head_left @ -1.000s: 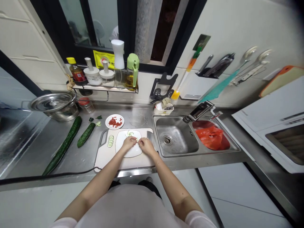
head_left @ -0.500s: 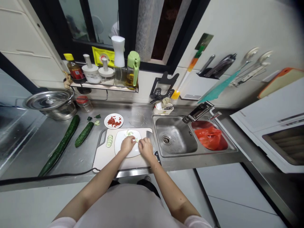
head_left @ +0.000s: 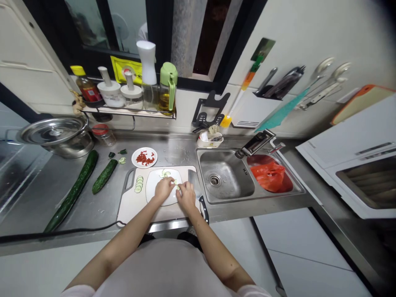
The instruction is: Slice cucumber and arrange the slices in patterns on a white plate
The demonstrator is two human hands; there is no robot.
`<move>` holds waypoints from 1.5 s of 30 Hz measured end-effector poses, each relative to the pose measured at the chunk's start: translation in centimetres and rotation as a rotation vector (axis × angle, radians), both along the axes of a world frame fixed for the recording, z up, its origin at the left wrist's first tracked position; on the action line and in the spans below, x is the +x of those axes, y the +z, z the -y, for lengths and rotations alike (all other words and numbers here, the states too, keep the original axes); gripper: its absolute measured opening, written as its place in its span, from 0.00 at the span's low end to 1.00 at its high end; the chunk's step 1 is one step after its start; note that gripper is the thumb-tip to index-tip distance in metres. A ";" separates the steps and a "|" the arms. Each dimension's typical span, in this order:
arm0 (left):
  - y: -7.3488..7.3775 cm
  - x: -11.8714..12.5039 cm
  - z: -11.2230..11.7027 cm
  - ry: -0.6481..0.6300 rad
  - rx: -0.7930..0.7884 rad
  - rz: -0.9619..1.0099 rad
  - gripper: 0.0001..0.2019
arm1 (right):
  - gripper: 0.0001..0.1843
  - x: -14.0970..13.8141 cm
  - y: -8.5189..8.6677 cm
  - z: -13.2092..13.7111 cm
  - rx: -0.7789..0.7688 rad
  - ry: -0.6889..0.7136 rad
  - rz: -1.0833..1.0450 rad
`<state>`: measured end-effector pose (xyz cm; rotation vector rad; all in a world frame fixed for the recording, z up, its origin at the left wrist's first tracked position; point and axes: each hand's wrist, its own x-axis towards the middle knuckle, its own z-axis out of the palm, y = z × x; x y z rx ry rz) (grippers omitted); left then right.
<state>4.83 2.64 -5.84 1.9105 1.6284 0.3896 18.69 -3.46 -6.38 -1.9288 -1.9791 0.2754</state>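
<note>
Both hands are over a white plate (head_left: 152, 181) that sits on a pale cutting board (head_left: 133, 204). My left hand (head_left: 163, 188) and my right hand (head_left: 186, 194) meet with fingers pinched around a cucumber slice (head_left: 177, 186) at the plate's right side. More cucumber slices (head_left: 165, 173) lie at the plate's far edge. A short row of slices (head_left: 138, 184) rests on the board left of the plate. A knife (head_left: 198, 194) lies along the board's right edge, beside my right hand.
Two cucumbers (head_left: 73, 190) (head_left: 104, 176) lie on the steel counter to the left, near a lidded pot (head_left: 55, 136). A small plate of chopped red chilli (head_left: 144, 157) is behind the board. The sink (head_left: 225, 181) with a red bag (head_left: 268, 176) is on the right. A black cable (head_left: 62, 232) runs along the counter front.
The camera view has shifted, so everything sits slightly further left. Both hands have stayed together over the plate's right side, drawn a little nearer to me; the knife handle now shows.
</note>
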 end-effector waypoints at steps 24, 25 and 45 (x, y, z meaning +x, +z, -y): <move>0.2 0.0 -0.2 -0.034 -0.001 0.013 0.12 | 0.14 -0.3 -0.4 0.2 0.010 -0.081 -0.121; 0.3 0.0 -0.2 -0.033 -0.001 0.011 0.12 | 0.14 -0.3 -0.4 0.1 0.008 -0.082 -0.118; 0.3 0.0 -0.2 -0.043 -0.008 -0.004 0.12 | 0.15 -0.3 -0.4 0.0 0.017 -0.075 -0.115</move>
